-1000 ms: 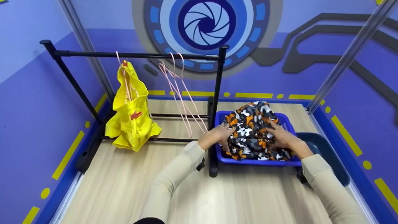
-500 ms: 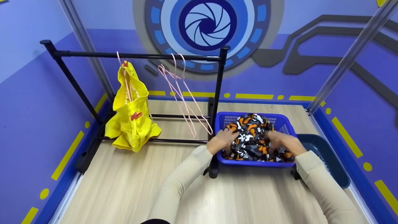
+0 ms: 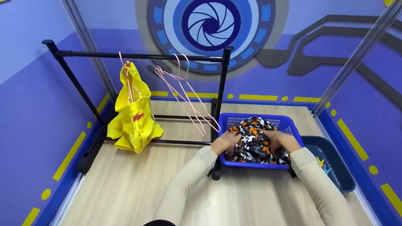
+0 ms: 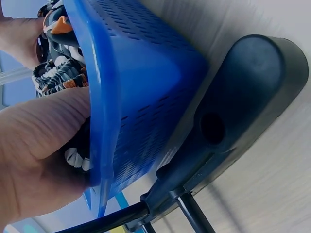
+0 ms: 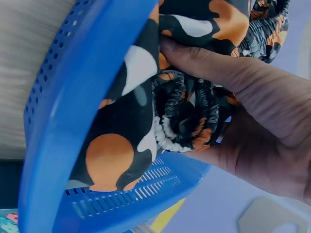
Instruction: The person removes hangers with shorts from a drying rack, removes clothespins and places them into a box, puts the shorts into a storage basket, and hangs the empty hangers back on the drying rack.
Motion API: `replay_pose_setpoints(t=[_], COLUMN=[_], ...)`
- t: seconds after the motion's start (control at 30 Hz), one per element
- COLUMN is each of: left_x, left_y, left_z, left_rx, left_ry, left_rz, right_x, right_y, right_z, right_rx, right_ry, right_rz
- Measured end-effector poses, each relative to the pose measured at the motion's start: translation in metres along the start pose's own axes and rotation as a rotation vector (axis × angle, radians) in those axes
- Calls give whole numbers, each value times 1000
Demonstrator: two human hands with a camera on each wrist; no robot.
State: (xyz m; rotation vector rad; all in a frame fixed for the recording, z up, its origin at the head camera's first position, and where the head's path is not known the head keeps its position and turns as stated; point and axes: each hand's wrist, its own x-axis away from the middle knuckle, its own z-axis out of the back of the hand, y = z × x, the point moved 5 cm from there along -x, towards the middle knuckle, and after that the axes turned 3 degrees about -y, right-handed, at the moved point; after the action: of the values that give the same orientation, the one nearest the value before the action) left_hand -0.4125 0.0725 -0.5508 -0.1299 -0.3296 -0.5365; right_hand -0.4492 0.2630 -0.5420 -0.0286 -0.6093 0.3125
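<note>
One yellow garment [image 3: 143,131] hangs from the left part of the rack [image 3: 147,56], on a pink hanger with red clips [image 3: 138,117] fixed to it; that much looks done. The patterned cloth [image 3: 252,146] lies bunched in the blue basket [image 3: 257,165], just beside the rack's right foot, on no hanger and with no clip that I can see, so its share of the work seems left. Two pink hangers [image 3: 179,70] hang bare near the rack's right post, their lower ends slanting toward the basket. The left hand [image 3: 226,142] has a bunch of the cloth between thumb and fingers at the basket's left rim; its fingertips are hidden, and how firmly it grips I cannot tell. The right hand [image 3: 281,141] holds the cloth from the other side, thumb laid on top and fingers beneath, near a gathered edge [image 5: 167,131]. At the right, partly behind the basket and a sleeve [image 3: 314,175], sits a dark tub [image 3: 317,142] with some small pegs [image 3: 326,170] in it. All of it stands on a pale wood-grain surface [image 3: 125,188], boxed in by blue-violet walls [image 3: 31,110] with yellow dashes, metal corner posts [image 3: 355,59] and a large round shutter-like emblem [image 3: 201,23] on the back wall.
</note>
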Motion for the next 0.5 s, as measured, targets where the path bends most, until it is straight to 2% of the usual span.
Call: replay_pose_setpoints(t=[0.13, 0.33, 0.47, 0.5], left_x=[-1, -3, -6, -11], left_y=[-3, -2, 2, 2], left_z=[0, 2, -1, -6], left_rx=[20, 0, -70, -106], left_ry=[-33, -89, -76, -34], left_rz=[10, 22, 51, 61], right_x=[-6, -20, -28, -30], right_y=[1, 6, 8, 7], right_z=[-1, -4, -7, -7], right_rx=[-14, -16, -14, -9], right_ry=[-35, -7, 38, 47], right_rz=[-54, -36, -25, -23])
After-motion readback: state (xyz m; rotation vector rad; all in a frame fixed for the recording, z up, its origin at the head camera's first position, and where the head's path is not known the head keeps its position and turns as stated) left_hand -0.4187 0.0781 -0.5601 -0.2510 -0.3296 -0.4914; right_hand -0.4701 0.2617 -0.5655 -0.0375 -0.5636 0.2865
